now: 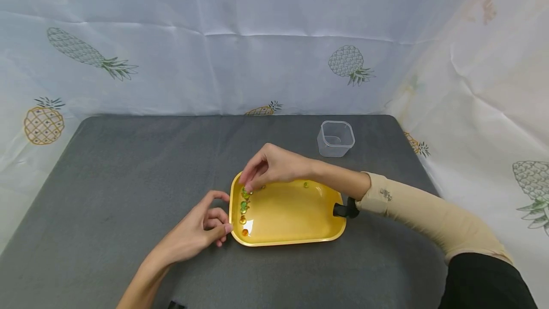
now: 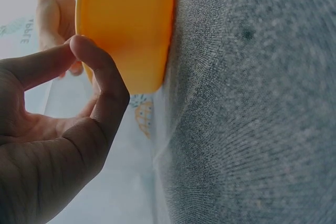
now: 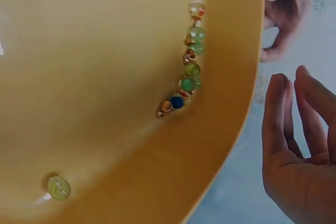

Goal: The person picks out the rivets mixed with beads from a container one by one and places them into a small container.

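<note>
Beads point(image 1: 243, 206) are overhung by the right hand point(image 1: 273, 168), fingers barely parted; tray point(image 1: 291, 213) is touched at nine o'clock by the relaxed left hand point(image 1: 200, 225).

Behind the gray table point(image 1: 107, 170), you see a creased white sheet point(image 1: 236, 70) printed with pineapples point(image 1: 44, 125); it continues along both table sides, bluish behind the table, creamier to its right.

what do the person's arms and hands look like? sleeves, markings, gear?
Right arm: beige sleeve with small dark lettering, black sleeve above it, small black attachment near the wrist end. Right hand ungloved. Left hand ungloved, visible forearm bare.
</note>
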The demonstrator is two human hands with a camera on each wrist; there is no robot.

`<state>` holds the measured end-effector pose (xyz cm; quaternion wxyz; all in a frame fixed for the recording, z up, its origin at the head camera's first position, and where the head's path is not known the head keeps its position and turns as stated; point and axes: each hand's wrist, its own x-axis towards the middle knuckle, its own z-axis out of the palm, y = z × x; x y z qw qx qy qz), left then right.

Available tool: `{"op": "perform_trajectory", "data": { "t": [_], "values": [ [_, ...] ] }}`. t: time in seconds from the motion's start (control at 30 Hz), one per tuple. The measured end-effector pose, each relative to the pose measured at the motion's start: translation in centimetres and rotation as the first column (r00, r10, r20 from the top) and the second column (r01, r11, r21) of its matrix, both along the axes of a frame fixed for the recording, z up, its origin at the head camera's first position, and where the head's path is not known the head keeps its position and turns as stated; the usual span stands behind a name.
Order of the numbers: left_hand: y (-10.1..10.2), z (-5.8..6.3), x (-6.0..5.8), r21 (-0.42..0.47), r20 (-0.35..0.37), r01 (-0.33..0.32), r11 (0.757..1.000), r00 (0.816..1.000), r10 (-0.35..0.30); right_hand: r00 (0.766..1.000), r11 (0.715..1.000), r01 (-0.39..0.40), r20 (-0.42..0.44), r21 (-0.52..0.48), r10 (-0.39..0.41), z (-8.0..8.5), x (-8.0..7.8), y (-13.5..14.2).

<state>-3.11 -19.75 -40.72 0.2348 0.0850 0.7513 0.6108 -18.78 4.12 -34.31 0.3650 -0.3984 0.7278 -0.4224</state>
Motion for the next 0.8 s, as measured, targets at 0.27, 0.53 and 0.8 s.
{"op": "perform_trajectory", "data": {
  "t": [0.27, 0.53, 0.8],
  "values": [
    [0.0, 0.0, 0.1, 0.002, -0.010, 0.005, 1.000, 1.000, -0.005, 0.998, 0.997, -0.065, -0.003, 0.029, 0.065, -1.5, 0.4, -1.1],
    [0.0, 0.0, 0.1, 0.010, -0.023, 0.015, 1.000, 1.000, -0.015, 0.995, 0.992, -0.103, 0.015, 0.068, 0.102, -2.1, 0.7, -1.7],
    [-0.1, -0.1, 0.2, 0.017, -0.033, 0.016, 1.000, 0.999, -0.015, 0.990, 0.984, -0.138, 0.030, 0.112, 0.135, -2.7, 1.1, -2.2]
  ]
}}
